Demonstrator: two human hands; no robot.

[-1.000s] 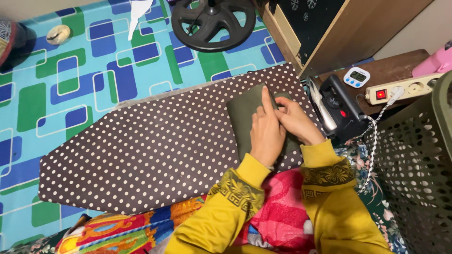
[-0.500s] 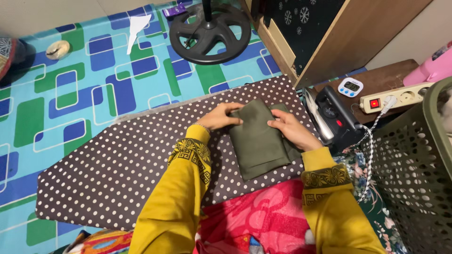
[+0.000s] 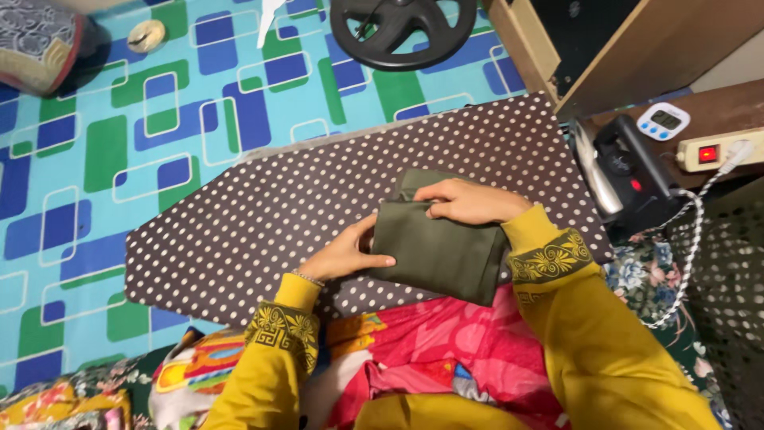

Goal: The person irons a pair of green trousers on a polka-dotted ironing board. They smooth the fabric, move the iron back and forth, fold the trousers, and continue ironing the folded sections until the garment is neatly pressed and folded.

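The left hand (image 3: 344, 256) grips the left edge of the folded olive cloth (image 3: 438, 251); the right hand (image 3: 465, 201) pinches its top edge; free board (image 3: 263, 215) lies to the left.

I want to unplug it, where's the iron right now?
The iron stands right of the ironing board, off its wide end, just below the small white timer and beside the power strip.
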